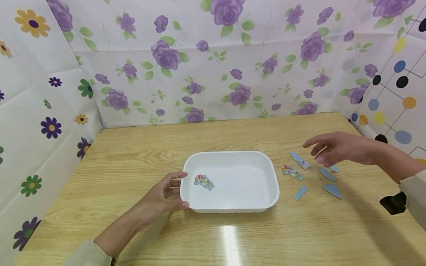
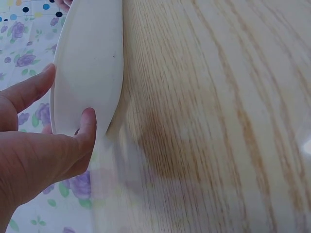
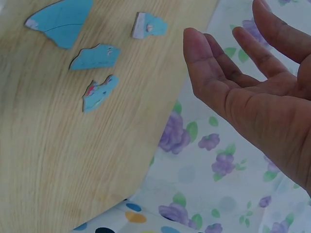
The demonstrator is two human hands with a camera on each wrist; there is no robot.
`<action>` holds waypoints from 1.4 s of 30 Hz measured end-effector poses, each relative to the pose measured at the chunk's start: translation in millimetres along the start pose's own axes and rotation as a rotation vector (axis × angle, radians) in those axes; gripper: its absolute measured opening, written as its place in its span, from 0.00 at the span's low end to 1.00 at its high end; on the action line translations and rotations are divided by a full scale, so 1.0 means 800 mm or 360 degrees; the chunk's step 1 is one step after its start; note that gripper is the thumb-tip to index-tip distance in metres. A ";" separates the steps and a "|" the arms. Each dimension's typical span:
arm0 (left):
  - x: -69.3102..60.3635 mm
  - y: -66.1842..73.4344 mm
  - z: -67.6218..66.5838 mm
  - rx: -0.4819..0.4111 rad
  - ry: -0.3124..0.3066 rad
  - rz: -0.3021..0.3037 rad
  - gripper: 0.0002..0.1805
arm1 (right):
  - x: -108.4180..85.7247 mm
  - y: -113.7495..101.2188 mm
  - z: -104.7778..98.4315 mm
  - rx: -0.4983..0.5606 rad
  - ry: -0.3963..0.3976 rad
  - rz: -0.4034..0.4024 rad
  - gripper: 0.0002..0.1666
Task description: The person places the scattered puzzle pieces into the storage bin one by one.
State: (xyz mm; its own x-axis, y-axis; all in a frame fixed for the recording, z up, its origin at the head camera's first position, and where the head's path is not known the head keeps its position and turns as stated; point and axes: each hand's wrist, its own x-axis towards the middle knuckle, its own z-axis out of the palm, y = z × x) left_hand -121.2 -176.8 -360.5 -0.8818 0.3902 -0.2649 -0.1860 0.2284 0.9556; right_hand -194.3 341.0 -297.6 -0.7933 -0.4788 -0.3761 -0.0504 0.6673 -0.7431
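My left hand (image 1: 164,195) holds the left end of a white rectangular tray (image 1: 229,207), its thumb at the near corner and forefinger at the rim. The left wrist view shows that thumb and forefinger against the tray wall (image 2: 87,58). Inside the tray, toward the left, lies a flat, irregular piece with a multicoloured print (image 1: 204,181). My right hand (image 1: 342,148) hovers above several thin light-blue pieces to the right, fingers loosely bent and holding nothing. Among those are a colourful piece (image 1: 293,172), a long piece (image 1: 300,160) and a pointed piece (image 1: 332,190).
The tray and pieces lie on a wooden table (image 1: 146,155). Flowered sheeting (image 1: 199,74) hangs behind it, with more patterned sheeting at the left and a dotted sheet (image 1: 399,99) at the right. A black object (image 1: 394,203) shows by the right sleeve.
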 end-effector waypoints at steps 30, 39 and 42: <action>0.000 0.000 0.000 0.0018 0.0008 -0.0012 0.47 | -0.044 0.068 -0.002 0.0095 -0.0062 0.0180 0.44; 0.000 -0.001 0.000 0.0021 0.0000 -0.0011 0.46 | -0.061 0.098 0.008 -0.0069 -0.0060 0.0070 0.36; 0.000 -0.001 0.000 0.0013 0.0009 -0.0012 0.46 | -0.063 0.107 0.013 -0.0101 -0.0028 0.0013 0.36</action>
State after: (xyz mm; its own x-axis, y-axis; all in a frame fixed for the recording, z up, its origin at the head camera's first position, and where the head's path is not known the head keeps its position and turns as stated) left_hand -120.7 -176.9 -360.9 -0.8828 0.3836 -0.2712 -0.1889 0.2387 0.9526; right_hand -152.3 416.4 -348.2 -0.7832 -0.4827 -0.3919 -0.0829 0.7057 -0.7036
